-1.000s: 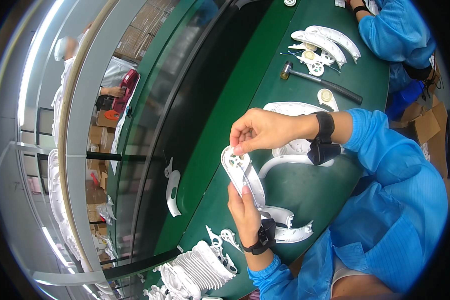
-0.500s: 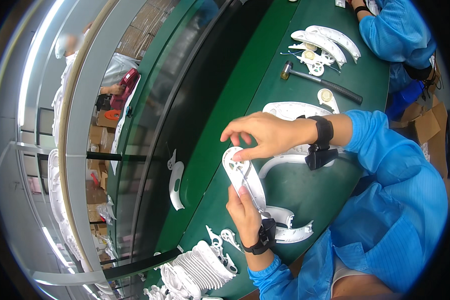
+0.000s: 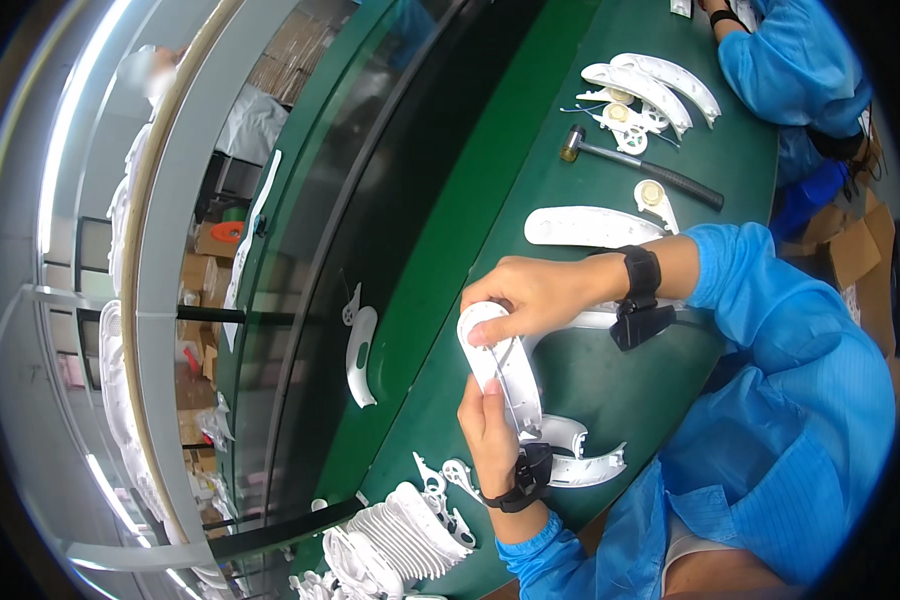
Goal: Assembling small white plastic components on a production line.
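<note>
A white curved plastic shell (image 3: 523, 385) with a rounded end is held up between my two hands, its hollow side showing. My left hand (image 3: 490, 425) grips it along the lower side, thumb on the inner face where a thin wire or rod runs. Closed over the rounded end is my right hand (image 3: 535, 295), its thumb pressed inside the shell and its fingers wrapped behind. What lies under the right thumb is mostly hidden. Below my right forearm, another curved white part (image 3: 595, 318) is partly covered. Two white shell pieces (image 3: 580, 465) lie just behind my left wrist.
A long white shell (image 3: 580, 226), a mallet (image 3: 650, 170) and small white arms (image 3: 655, 198) lie farther along the green table. Stacked white shells (image 3: 410, 535) stand at the lower left. A white part (image 3: 362, 355) rests on the dark belt. A co-worker's blue sleeve (image 3: 795, 65) is at the upper right.
My right hand has come down from a raised, loosely spread pose and closed around the shell's rounded end. The shell has shifted slightly right and down. The part on the belt has moved up and right.
</note>
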`<state>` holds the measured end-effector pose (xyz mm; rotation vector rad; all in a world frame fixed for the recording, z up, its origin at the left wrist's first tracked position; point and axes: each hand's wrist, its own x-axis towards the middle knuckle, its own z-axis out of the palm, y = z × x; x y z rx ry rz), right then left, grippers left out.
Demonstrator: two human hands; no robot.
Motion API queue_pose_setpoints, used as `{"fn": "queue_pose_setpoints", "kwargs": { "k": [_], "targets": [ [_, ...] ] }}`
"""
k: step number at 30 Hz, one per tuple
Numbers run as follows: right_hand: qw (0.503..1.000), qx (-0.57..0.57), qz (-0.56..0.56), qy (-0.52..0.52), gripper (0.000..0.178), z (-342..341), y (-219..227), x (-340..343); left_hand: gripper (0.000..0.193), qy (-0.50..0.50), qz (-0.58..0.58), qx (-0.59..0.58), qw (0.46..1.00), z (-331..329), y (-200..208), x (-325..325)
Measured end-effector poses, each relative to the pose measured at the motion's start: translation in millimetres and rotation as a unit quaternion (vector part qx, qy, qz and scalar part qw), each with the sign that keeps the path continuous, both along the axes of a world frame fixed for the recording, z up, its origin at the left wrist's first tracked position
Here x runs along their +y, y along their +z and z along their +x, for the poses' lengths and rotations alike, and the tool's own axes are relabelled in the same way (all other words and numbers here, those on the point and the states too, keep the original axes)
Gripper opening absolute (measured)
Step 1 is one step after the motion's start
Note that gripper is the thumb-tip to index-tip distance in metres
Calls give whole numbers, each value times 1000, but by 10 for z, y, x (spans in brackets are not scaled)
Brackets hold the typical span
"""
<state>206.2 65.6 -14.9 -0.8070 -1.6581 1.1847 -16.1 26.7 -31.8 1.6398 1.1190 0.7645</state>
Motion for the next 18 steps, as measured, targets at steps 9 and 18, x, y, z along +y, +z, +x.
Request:
{"fn": "queue_pose_setpoints", "kwargs": {
  "k": [9,18],
  "targets": [
    [997,-30,-70,17,20,-169,85,-107,38,-5,71,69,995,70,16,-39],
    [995,-82,59,-20,27,-321,-162,-110,42,21,151,63,986,-91,140,-251]
  ]
}}
